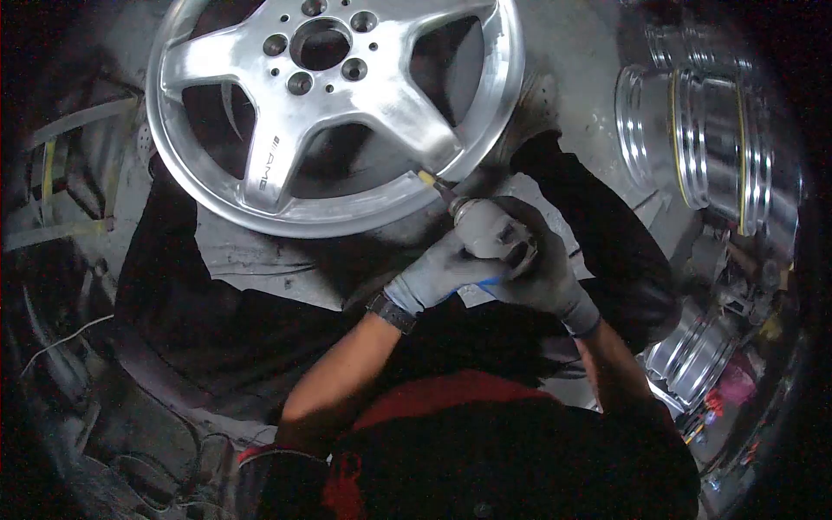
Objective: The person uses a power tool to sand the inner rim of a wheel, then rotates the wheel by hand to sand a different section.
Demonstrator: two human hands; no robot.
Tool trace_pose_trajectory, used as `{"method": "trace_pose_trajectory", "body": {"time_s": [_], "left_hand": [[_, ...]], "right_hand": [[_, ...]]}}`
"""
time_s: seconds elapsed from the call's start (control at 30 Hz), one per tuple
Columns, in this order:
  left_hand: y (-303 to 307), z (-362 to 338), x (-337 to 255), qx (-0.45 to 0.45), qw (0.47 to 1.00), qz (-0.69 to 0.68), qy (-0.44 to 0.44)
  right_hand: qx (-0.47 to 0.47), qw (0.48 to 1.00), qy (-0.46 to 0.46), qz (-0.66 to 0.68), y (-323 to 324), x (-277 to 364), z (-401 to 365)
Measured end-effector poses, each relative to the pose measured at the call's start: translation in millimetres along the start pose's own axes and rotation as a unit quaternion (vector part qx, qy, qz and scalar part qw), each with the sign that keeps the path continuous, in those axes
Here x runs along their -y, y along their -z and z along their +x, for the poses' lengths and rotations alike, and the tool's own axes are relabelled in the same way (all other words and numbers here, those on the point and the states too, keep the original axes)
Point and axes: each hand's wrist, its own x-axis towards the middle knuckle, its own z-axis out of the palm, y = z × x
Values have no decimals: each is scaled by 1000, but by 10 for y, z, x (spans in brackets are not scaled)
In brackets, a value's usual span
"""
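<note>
"Silver metal, polished bright: that's the five-spoke wheel [290, 147], lying face up between the person's spread legs. Where are the hands?"

"Both in grey gloves, just below the wheel's near edge, closed around one hand tool [487, 230]. The left hand [440, 273] wraps the near side of its pale, rounded body, with the thumb against it. The right hand [548, 264] is curled round the other side and the back, though some of its fingers are hidden."

"And the tool's tip?"

"Yellow tip [425, 178], on a slim dark nose, pointing up and left. It's at the inner side of the rim, by the foot of the right lower spoke. I can't tell whether it presses on the metal."

"I see dark lettering [268, 165] on the left lower spoke, and round holes about the open centre."

"Yes, and there's a dark watch [391, 313] on the left wrist."

"What's around them?"

"Shiny wheels [712, 143] standing on edge over to the right, and another bright rim [692, 354] lower down, near some small red and coloured bits. Off to the left, a dark panel [78, 173] edged with pale tape, and a thin white cable [68, 342] below it."
</note>
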Motion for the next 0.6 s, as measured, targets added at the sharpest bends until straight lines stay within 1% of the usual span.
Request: {"method": "trace_pose_trajectory", "body": {"time_s": [0.03,0.07,0.1,0.13,0.17,0.23,0.3,0.47,0.53,0.6], "left_hand": [[-2,-20,-34,1,1000,1,1],[-5,-41,-69,1,1000,-18,25],[-13,-56,-81,1,998,-37,49],[-24,-62,-41,2,998,-36,50],[-36,-64,21,-12,999,-41,34],[-60,-68,33,-26,998,-47,18],[-102,-82,-37,-34,999,-23,-3],[-48,10,-119,1,1000,0,12],[-51,-6,-135,13,1000,8,15],[-46,-47,-63,0,1000,6,-20]], "right_hand": [[1,1000,-18,25,-19,-15,-6],[-1,1000,-18,24,-8,4,-9],[8,1000,-25,7,12,42,-8],[16,999,-31,-10,26,62,-11],[14,999,-31,-10,17,19,-21],[30,997,-60,48,-13,-104,-44],[25,997,-53,41,5,-115,-48],[1,1000,-25,0,37,4,-20],[-1,998,-44,52,4,-81,-39],[11,998,-54,36,-15,-109,-55]]}}
